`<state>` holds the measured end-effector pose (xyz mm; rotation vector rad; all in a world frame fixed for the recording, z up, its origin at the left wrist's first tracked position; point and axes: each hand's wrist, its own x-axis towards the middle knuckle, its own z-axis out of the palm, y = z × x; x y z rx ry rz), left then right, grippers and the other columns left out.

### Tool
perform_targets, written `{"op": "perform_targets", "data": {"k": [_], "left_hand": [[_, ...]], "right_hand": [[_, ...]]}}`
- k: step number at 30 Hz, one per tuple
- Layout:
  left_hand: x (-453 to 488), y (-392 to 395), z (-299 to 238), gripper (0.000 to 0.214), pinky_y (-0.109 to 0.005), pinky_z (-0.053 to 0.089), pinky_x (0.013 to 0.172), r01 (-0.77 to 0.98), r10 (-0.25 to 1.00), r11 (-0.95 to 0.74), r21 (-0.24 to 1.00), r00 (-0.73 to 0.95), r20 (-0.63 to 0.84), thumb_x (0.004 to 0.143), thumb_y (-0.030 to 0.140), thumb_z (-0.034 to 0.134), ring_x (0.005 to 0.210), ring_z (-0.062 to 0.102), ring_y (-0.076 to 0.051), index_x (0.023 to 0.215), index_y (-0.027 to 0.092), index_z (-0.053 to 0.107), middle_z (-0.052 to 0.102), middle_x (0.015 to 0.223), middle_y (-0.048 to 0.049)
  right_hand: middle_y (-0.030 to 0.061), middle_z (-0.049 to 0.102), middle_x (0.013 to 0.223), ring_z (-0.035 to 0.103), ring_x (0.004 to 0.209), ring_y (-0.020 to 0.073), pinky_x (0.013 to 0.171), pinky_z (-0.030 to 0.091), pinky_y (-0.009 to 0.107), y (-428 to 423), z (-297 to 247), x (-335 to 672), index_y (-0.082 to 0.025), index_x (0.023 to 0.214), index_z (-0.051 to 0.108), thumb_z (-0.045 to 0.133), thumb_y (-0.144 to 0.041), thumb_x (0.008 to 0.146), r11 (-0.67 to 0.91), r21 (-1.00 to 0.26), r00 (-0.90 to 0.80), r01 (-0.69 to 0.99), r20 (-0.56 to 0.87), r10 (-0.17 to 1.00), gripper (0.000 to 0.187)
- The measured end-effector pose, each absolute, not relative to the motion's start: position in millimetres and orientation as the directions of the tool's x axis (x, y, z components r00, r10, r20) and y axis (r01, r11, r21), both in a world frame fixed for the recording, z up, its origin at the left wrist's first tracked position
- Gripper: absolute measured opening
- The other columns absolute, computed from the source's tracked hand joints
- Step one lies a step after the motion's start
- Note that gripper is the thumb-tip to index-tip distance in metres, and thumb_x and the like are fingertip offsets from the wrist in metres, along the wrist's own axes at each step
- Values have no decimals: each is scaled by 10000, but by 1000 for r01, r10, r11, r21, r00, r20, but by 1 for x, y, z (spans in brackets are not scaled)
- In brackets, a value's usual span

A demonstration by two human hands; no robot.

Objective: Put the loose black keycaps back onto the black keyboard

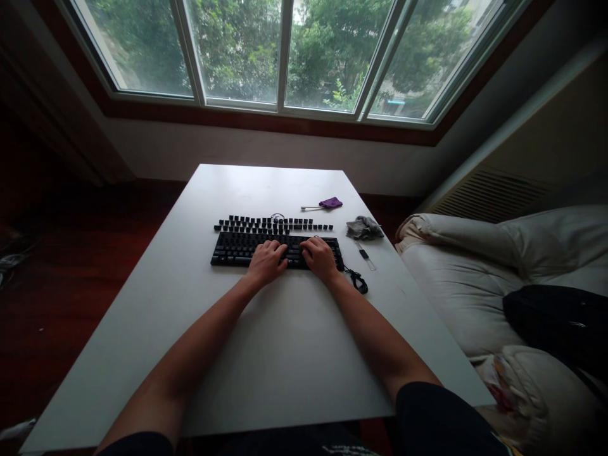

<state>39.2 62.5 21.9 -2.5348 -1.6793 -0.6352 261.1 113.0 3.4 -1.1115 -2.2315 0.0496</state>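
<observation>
Keyboard (pixel 294 256) and hands meet near the middle of the white table (pixel 294 354), the black keyboard lying flat with its long side toward the person. The left hand (pixel 266 261) rests on it about halfway along, its fingers bent and lying close together, the thumb set apart toward the right. The right hand (pixel 321 257) rests farther right on the same keyboard, its fingers curled and the thumb pointing left; whether either hand pinches a key cannot be told, as the fingertips are too small and partly hidden. Just beyond the keyboard, small black keycaps (pixel 259 222) stand in uneven rows along most of its length. A black cable (pixel 358 282) lies bunched on the table just beside the right hand's wrist. Right of the keyboard are a small tool with wire loops (pixel 364 254) and, behind it, a crumpled grey cloth (pixel 364 228). Farther back lies a folded purple cloth (pixel 330 202), with a thin white stick (pixel 311 208) to its left. A pale sofa (pixel 451 278) stands right of the table.
</observation>
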Motion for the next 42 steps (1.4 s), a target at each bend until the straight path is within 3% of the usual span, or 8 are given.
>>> {"op": "perform_targets", "data": {"k": [7,13,18,23,31,36,42], "left_hand": [[29,57,22,366,-439,442,948,852,837,-492,178,407,366,915,339,612,1114,547,-287,1264,231,620,618,1227,-107],[-6,43,10,411,-494,402,1070,864,835,-469,186,364,414,908,303,603,1240,510,-311,1313,229,608,583,1336,-119],[-3,36,7,429,-503,398,1094,883,854,-419,210,305,421,882,293,629,1228,514,-319,1301,202,612,585,1332,-134],[-4,40,8,382,-475,458,1015,878,858,-423,223,309,410,915,291,580,1108,559,-288,1287,212,613,626,1213,-115],[-9,44,3,351,-493,421,1087,828,822,-500,252,363,439,898,271,599,1235,522,-294,1243,216,634,596,1302,-114],[-10,44,6,367,-496,414,1097,823,821,-508,256,372,433,900,264,592,1240,522,-292,1262,214,627,595,1313,-116],[-10,44,4,378,-503,412,1101,823,827,-499,271,360,431,892,244,598,1255,519,-294,1268,235,631,597,1316,-111]], "right_hand": [[81,691,981,592,984,254,939,463,390,113,8,260,-213,985,715,548,-170,924,620,-294,-443,727,488,752,183],[78,699,1027,604,991,238,902,463,354,137,16,249,-212,1032,705,538,-214,955,557,-313,-405,769,435,804,184],[84,710,1056,609,1020,233,878,454,322,178,28,229,-210,1069,703,575,-242,950,493,-234,-415,838,311,855,177],[73,728,1093,640,993,221,800,440,283,208,41,216,-240,1092,710,629,-308,934,566,-94,-562,819,74,824,190],[65,748,1103,670,969,219,754,422,259,227,47,201,-252,1109,710,685,-336,886,619,-1,-618,785,-66,783,239],[87,741,1069,664,923,209,746,426,262,223,47,198,-216,1046,717,682,-255,854,627,-56,-627,777,20,779,200],[3,699,820,588,696,151,657,401,247,186,52,199,-206,1027,645,623,-224,832,592,-382,-515,710,291,806,197]]}}
